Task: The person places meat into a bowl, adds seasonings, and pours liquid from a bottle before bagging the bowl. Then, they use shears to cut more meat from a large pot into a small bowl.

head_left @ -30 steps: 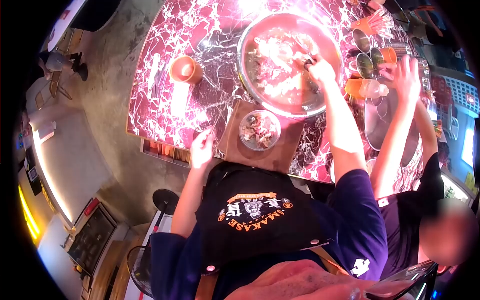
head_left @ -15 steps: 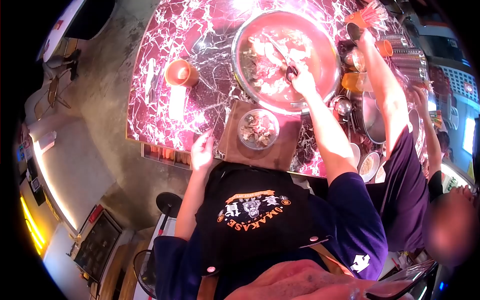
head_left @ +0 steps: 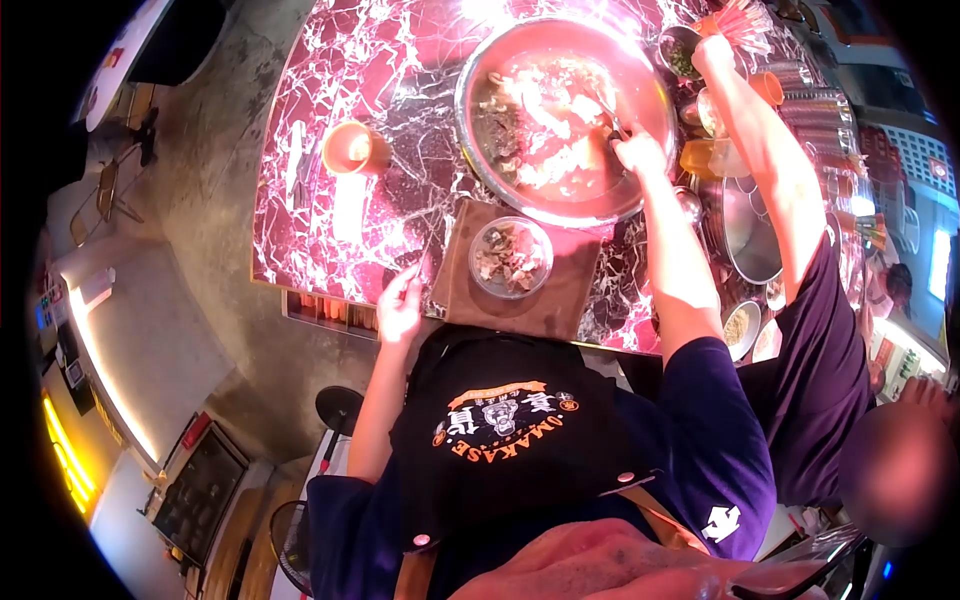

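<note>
My right hand [head_left: 640, 155] grips dark-handled scissors [head_left: 617, 130] over a wide metal basin [head_left: 468, 150]. The blades point down into pale, glossy pieces of food [head_left: 545, 115] that lie in it; glare blurs their kind. Close to the table's front edge is my left hand [head_left: 400, 308], holding nothing, its fingers loosely bent and apart. Between my hands, a clear round bowl [head_left: 511, 258] of cut food pieces rests on a folded brown cloth [head_left: 460, 285], touched by neither hand.
An orange cup [head_left: 355, 148] stands at the left of the marbled table [head_left: 410, 90]. On the right, a co-worker's hand [head_left: 715, 58] is at a dark cup [head_left: 681, 52] with green bits inside. Metal pots [head_left: 750, 235], bowls [head_left: 741, 330] and stacked cups crowd that side.
My right hand and the scissors have shifted right within the basin, and the blades have swung more upright. The co-worker's dark cup has tilted, showing its contents. My left hand has barely moved.
</note>
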Available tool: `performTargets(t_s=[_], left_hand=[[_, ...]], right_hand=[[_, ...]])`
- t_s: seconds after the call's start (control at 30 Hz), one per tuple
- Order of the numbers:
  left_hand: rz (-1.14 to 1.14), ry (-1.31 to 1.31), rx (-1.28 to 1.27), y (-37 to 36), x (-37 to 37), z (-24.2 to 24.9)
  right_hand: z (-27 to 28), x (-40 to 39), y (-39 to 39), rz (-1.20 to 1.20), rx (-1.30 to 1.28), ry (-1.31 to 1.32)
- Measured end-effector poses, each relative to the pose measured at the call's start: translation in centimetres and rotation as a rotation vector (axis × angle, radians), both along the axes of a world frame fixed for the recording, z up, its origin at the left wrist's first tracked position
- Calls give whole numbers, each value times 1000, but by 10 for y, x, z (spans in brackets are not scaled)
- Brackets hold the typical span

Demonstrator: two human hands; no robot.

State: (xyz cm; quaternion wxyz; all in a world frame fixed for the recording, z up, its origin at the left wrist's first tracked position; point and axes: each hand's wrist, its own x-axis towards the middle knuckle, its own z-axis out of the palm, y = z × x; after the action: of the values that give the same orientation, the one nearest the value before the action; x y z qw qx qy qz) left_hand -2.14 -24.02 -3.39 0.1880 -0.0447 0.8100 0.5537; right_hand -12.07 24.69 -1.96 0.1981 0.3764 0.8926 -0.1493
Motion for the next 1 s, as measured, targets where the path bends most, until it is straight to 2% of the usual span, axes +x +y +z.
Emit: performTargets(t_s=[0.1,0.23,0.3,0.33,0.43,0.47,0.53,0.6,0.7,0.83,0.87,1.0], left_hand=[[62,-24,85,-1,8,-13],[39,-63,4,8,7,7],[64,-61,94,10,10,-3],[68,-76,121,12,10,-5],[47,-141,72,30,1,30],[68,-127,139,32,4,29],[48,-82,116,32,9,24],[-7,-2,40,28,14,26],[-22,-23,47,20,24,27],[73,-69,71,12,41,35],[103,-71,46,10,45,35],[126,-1,-29,12,56,39]], right_hand=[[-43,-7,9,84,1,43],[-60,-1,1,21,-20,252],[-61,10,0,19,-107,437],[-60,12,-1,22,-112,440],[-53,22,-4,-27,-181,439],[-42,22,-9,-32,-145,365],[-25,16,-15,-36,-117,295],[-19,2,-17,57,-1,156],[-31,-24,-18,179,23,104],[-60,-38,-18,162,-51,207],[-71,-34,-18,202,-20,345],[-83,-27,-20,203,-78,504]])
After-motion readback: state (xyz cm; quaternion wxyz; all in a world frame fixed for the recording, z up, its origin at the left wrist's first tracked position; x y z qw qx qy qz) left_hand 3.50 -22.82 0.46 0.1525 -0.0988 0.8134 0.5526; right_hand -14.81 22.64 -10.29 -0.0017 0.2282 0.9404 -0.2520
